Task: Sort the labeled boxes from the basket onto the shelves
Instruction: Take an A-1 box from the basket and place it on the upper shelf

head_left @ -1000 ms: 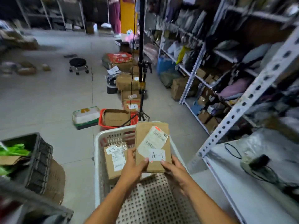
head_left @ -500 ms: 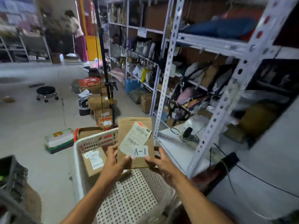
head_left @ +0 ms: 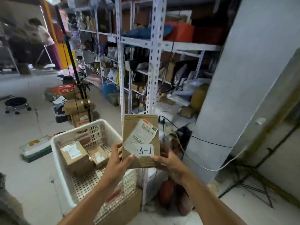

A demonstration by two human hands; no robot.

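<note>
- both hands up in front of me, gripping the a-1 box (head_left: 140, 140) by its lower corners, upright, label facing me
- left hand (head_left: 117, 161) has its thumb on the front near the lower left edge, fingers curled behind
- right hand (head_left: 170, 161) pinches the lower right corner, thumb just under the a-1 tag
- white basket (head_left: 65, 159) sits below and left of my left hand, two more labeled boxes (head_left: 76, 155) inside
- metal shelves (head_left: 154, 65) stand just beyond the box
</note>
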